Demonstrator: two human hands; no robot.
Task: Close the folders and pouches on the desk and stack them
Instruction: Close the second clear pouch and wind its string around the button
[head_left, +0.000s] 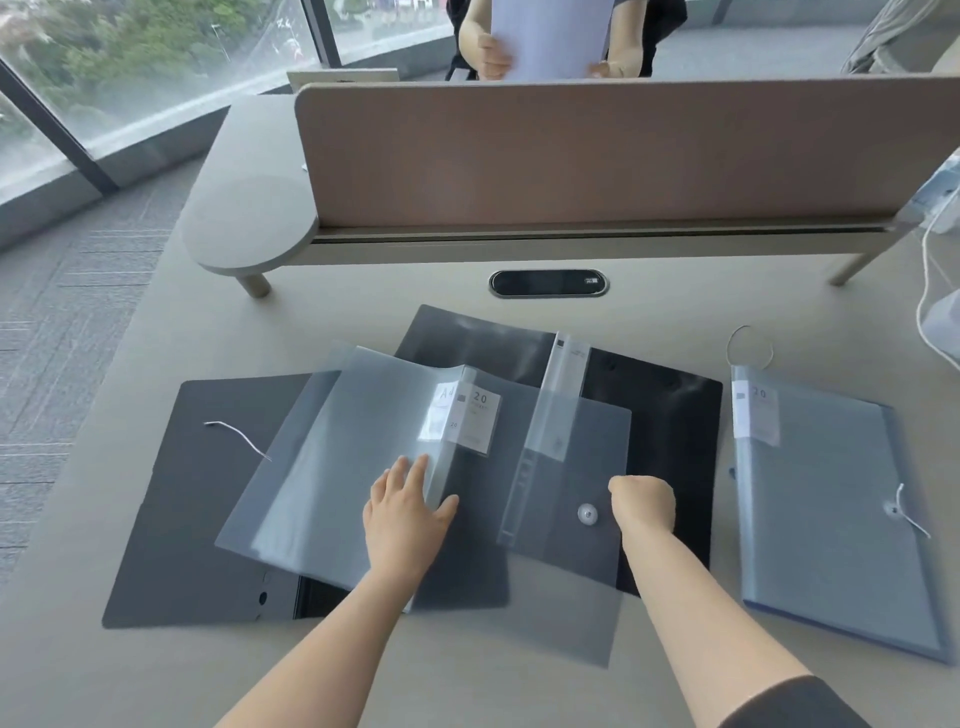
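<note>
Centrally, a translucent frosted plastic display folder (415, 467) lies open on the beige desk (467, 675), overlapping a dark grey matte folder (197, 519) at left and a black glossy folder (660, 426) behind. The left hand (408, 512) rests flat, fingers spread, on its pages; the right hand (644, 501) is clenched, gripping its right cover. A closed pale blue string-tie pouch (831, 509) lies apart at right.

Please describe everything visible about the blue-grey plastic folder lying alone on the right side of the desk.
The blue-grey translucent plastic folder lies flat and closed on the beige desk, turned slightly, apart from the other folders. A white label printed "20" sits at its upper left corner. A white elastic cord hangs from a round button near its right edge. Neither hand touches it.
</note>
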